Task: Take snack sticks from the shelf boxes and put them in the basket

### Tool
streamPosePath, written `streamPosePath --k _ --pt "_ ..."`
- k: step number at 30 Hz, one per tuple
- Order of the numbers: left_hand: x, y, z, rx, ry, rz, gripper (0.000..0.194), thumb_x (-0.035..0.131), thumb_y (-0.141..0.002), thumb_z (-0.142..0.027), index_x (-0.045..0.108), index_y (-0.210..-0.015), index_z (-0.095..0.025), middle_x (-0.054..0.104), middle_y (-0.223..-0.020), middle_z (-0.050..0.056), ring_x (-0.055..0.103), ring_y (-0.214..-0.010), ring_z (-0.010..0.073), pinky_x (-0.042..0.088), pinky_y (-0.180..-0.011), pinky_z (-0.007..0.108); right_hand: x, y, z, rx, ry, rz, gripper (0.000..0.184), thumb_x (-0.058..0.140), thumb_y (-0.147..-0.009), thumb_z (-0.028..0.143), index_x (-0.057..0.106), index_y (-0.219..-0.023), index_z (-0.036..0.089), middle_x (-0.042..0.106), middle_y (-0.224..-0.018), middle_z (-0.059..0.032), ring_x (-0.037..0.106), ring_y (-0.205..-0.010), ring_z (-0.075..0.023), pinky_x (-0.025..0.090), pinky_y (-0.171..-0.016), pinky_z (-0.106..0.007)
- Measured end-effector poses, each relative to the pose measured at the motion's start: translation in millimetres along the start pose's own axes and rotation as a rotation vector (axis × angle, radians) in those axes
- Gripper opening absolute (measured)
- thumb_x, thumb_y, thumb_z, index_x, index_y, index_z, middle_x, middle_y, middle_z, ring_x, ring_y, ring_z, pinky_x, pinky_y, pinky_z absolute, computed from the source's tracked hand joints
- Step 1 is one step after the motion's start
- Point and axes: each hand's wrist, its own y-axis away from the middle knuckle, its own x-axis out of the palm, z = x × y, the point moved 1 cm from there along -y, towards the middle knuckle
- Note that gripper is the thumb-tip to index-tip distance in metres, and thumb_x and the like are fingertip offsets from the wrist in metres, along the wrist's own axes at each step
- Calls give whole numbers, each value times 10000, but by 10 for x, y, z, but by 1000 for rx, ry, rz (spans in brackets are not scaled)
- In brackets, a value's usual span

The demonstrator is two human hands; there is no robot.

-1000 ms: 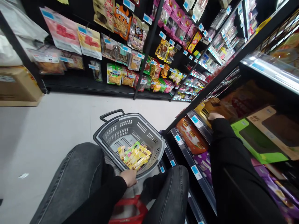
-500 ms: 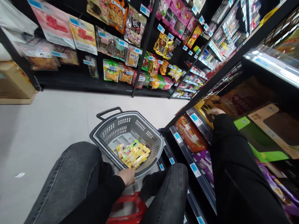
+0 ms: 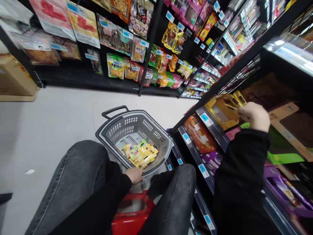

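Note:
My left hand [image 3: 134, 175] is closed on the near rim of a grey shopping basket [image 3: 166, 153], which stands tilted between my knees and the shelf. Yellow snack sachets [image 3: 144, 156] and a few green ones lie in a heap inside it. On the right, my right hand [image 3: 255, 116] is raised over the shelf, its fingers pinching several yellow snack sachets [image 3: 238, 99]. Just below them is an open yellow display box [image 3: 220, 112], its inside partly visible. My fingertips are partly hidden behind the hand.
Beside the yellow box stands a green and brown carton [image 3: 286, 143]. An orange package [image 3: 199, 133] and purple packages [image 3: 211, 160] sit on lower shelves. A red plastic object [image 3: 129, 222] is beneath me. Hanging snack bags [image 3: 115, 67] line the far rack; a cardboard box [image 3: 17, 78] stands left.
My right hand has come up and out of the yellow display box, toward me, with yellow sachets in its fingers. My left hand keeps its hold on the basket rim. The view has shifted slightly.

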Motion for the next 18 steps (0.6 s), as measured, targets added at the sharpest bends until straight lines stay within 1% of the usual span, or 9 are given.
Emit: streamPosePath --k 1,2,4,7,9,10,11,13,18 --pt "-22 -6 -20 21 56 -7 335 606 -664 -243 676 -935 -60 671 -977 266 622 -973 408 439 -846 514 -23 326 -14 67 110 55 369 720 -449 -21 432 -405 204 387 -459 24 465 -551 -128 390 -555 -286" --pt "-49 -11 -48 52 122 -10 318 608 -670 -268 680 -917 -82 687 -939 227 631 -955 381 446 -847 487 6 692 -28 88 93 104 267 718 -487 46 505 -497 207 450 -494 16 458 -526 -118 381 -519 -267" --pt "-107 -16 -120 130 287 -1 319 585 -715 -351 678 -921 -126 707 -871 135 650 -889 295 476 -814 397 246 1489 -78 151 -206 299 201 675 -539 152 583 -705 216 564 -613 20 482 -506 -105 386 -475 -236" --pt "-185 -2 -223 224 559 -9 468 449 -819 -503 619 -1078 -152 697 -934 85 653 -809 192 504 -719 292 921 2657 -233 449 -703 746 291 622 -562 238 579 -848 210 616 -662 22 546 -509 -135 434 -459 -252" --pt "-221 14 -257 270 801 -98 551 424 -826 -562 539 -1194 -168 665 -1018 92 638 -830 156 502 -713 262 1381 3294 -371 634 -911 901 336 632 -530 214 578 -862 202 626 -655 24 561 -523 -142 457 -469 -256" --pt "-233 21 -261 317 1041 -162 577 500 -786 -567 544 -1183 -151 656 -1001 103 632 -797 151 503 -688 259 1572 3549 -441 710 -979 927 343 631 -527 209 582 -867 198 630 -656 22 566 -526 -143 466 -475 -259" --pt "-235 26 -259 343 1214 -206 594 571 -738 -565 557 -1159 -146 651 -969 95 621 -738 135 500 -650 250 1728 3755 -508 782 -1038 929 341 629 -527 208 583 -864 196 631 -654 21 573 -536 -148 478 -486 -267" --pt "-219 26 -243 337 1366 -266 597 666 -663 -539 589 -1094 -134 644 -872 64 575 -607 95 477 -561 223 1928 4019 -623 886 -1118 895 341 626 -531 204 584 -870 199 636 -667 20 597 -577 -162 502 -519 -284" --pt "-166 -15 -201 253 1384 -353 501 781 -563 -416 628 -930 -112 640 -754 14 550 -560 78 458 -524 199 2025 4101 -770 916 -1076 943 430 691 -530 227 583 -945 195 667 -762 8 615 -607 -166 507 -515 -282"
